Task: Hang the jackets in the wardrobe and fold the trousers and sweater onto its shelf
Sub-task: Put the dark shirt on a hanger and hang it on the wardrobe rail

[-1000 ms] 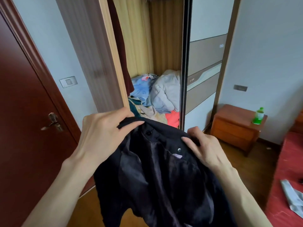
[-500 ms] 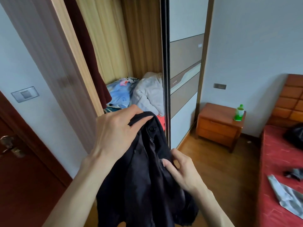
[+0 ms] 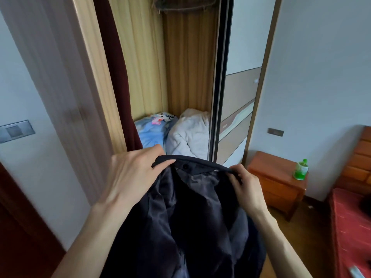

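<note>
Both hands hold a dark jacket [image 3: 192,221] up by its collar, shiny lining facing out; the left hand [image 3: 134,175] pinches one end, the right hand [image 3: 244,184] curls round the other; beyond stands the open wood-grained wardrobe [image 3: 188,63], crumpled soft bedding [image 3: 188,133] heaped inside.

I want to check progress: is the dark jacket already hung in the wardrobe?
Not yet. Both the left hand and right hand hold the jacket by its collar, outside the open wardrobe.
</note>
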A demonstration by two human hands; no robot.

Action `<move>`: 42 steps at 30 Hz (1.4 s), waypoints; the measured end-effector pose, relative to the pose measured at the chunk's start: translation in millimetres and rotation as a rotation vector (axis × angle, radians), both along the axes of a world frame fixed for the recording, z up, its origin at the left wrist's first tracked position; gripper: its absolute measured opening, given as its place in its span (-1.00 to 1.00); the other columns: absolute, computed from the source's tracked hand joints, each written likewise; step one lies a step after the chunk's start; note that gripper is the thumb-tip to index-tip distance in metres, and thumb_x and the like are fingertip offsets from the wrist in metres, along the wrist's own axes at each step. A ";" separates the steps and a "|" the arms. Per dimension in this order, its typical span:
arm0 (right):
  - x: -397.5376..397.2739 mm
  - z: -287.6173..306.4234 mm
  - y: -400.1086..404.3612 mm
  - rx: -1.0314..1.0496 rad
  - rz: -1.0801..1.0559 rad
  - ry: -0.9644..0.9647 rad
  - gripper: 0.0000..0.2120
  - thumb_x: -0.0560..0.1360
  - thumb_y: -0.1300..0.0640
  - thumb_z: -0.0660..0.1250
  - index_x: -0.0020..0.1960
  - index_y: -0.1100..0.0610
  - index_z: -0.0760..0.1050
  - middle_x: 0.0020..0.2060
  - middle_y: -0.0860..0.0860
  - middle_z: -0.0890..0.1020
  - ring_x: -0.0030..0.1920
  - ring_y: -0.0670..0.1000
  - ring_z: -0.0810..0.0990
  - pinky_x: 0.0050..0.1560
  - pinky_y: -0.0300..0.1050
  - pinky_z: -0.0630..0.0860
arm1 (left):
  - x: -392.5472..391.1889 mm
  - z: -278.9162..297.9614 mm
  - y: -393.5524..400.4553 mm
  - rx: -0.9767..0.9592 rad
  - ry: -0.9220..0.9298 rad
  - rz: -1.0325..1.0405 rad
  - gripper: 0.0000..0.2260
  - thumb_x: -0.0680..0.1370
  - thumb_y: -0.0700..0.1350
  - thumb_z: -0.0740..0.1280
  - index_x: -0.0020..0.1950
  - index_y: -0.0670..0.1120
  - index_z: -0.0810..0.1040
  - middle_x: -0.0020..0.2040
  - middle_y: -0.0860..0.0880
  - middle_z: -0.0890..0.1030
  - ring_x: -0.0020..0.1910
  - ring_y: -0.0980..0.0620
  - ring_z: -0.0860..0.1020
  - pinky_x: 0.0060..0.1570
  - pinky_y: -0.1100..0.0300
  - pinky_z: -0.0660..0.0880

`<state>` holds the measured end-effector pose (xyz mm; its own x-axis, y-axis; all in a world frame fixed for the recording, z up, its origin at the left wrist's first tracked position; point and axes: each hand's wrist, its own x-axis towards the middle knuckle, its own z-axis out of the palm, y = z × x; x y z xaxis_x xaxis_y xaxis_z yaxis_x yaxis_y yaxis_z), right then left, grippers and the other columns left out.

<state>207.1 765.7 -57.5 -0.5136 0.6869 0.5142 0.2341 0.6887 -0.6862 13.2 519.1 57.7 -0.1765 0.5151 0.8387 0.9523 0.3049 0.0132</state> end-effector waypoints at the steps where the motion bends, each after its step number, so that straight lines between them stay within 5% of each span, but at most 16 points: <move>1: -13.5 -4.1 6.0 0.056 -0.010 -0.045 -0.93 0.65 0.16 0.36 0.08 0.02 0.50 -0.11 -0.08 0.70 -0.11 0.03 0.66 -0.11 0.10 0.59 | -11.2 -0.6 5.1 0.001 -0.001 0.004 -0.60 0.58 0.28 0.32 -0.24 -0.01 0.52 -0.52 0.05 0.38 -0.56 0.03 0.40 -0.57 0.09 0.39; 6: -61.1 -21.3 50.5 0.106 -0.009 -0.131 -0.85 0.65 0.24 0.29 0.12 0.01 0.43 0.01 -0.03 0.58 -0.03 0.06 0.56 -0.07 -0.02 0.48 | -47.0 -13.2 36.3 -0.011 -0.021 0.016 -0.62 0.57 0.27 0.30 -0.24 -0.01 0.48 -0.51 0.04 0.40 -0.55 0.01 0.44 -0.58 0.08 0.39; 12: -77.0 -29.8 91.8 0.096 -0.067 -0.070 -0.77 0.65 0.30 0.26 0.10 -0.03 0.38 -0.08 -0.09 0.52 -0.13 -0.15 0.47 -0.11 -0.21 0.32 | -62.8 -29.2 75.2 -0.025 -0.128 0.049 -0.63 0.63 0.24 0.33 -0.20 -0.01 0.49 -0.50 0.03 0.47 -0.49 -0.06 0.55 -0.52 0.07 0.46; 18: -83.7 31.1 147.2 0.135 -0.117 0.042 -0.82 0.67 0.26 0.24 0.15 -0.01 0.38 -0.13 -0.06 0.60 -0.20 -0.17 0.44 -0.18 -0.25 0.30 | -78.9 -28.4 118.2 -0.118 -0.204 0.157 -0.66 0.56 0.23 0.37 -0.15 -0.04 0.51 -0.48 -0.02 0.53 -0.44 -0.22 0.61 -0.47 0.12 0.37; 23: -104.4 88.0 182.8 0.278 -0.089 0.115 -0.84 0.63 0.18 0.35 0.12 -0.06 0.52 -0.17 -0.26 0.60 -0.13 -0.38 0.55 -0.12 -0.56 0.37 | -99.9 -13.3 152.7 -0.159 -0.227 0.235 -0.68 0.57 0.17 0.39 -0.12 -0.08 0.52 -0.48 -0.08 0.53 -0.46 -0.26 0.59 -0.45 0.14 0.25; 29: -144.7 112.8 218.6 0.275 0.057 -0.022 -0.79 0.60 -0.06 0.35 -0.17 -0.08 0.40 -0.42 -0.14 0.56 -0.32 -0.12 0.58 -0.39 -0.28 0.40 | -120.8 16.8 190.3 0.074 -0.334 0.355 -0.70 0.62 0.13 0.36 -0.02 -0.10 0.66 -0.41 -0.21 0.58 -0.37 -0.38 0.58 -0.41 -0.02 0.42; 31: -156.0 118.9 229.3 0.248 0.148 -0.046 -0.73 0.61 -0.05 0.37 -0.23 -0.05 0.43 -0.44 -0.09 0.57 -0.34 -0.06 0.56 -0.33 -0.22 0.43 | -124.8 28.5 204.9 0.161 -0.385 0.318 -0.71 0.61 0.09 0.39 -0.17 -0.09 0.62 -0.47 -0.14 0.50 -0.39 -0.36 0.53 -0.40 0.01 0.38; 34: -165.7 126.9 245.2 0.152 0.316 -0.089 -0.68 0.59 -0.18 0.28 -0.14 0.03 0.61 -0.34 -0.05 0.67 -0.28 -0.13 0.63 -0.16 -0.13 0.53 | -127.6 46.2 225.3 0.239 -0.462 0.298 -0.51 0.61 0.11 0.36 -0.38 -0.04 0.23 -0.55 -0.03 0.23 -0.47 -0.23 0.32 -0.43 0.03 0.29; 37: -171.7 133.3 259.9 -0.042 0.501 -0.038 -0.59 0.53 -0.23 0.28 -0.11 0.10 0.67 -0.30 -0.07 0.68 -0.26 -0.17 0.56 -0.13 -0.04 0.54 | -132.1 54.4 245.9 0.330 -0.598 0.260 -0.49 0.60 0.16 0.32 -0.36 -0.17 0.32 -0.52 -0.11 0.33 -0.50 -0.07 0.30 -0.43 0.02 0.35; 42: -186.9 138.8 277.4 -0.206 0.593 0.043 -0.54 0.55 -0.16 0.36 -0.23 0.25 0.52 -0.43 -0.09 0.45 -0.37 -0.10 0.37 -0.36 -0.09 0.28 | -132.1 66.3 275.3 0.543 -0.867 0.048 -0.50 0.62 -0.01 0.38 -0.33 -0.31 0.29 -0.45 -0.13 0.27 -0.43 -0.05 0.27 -0.35 0.00 0.24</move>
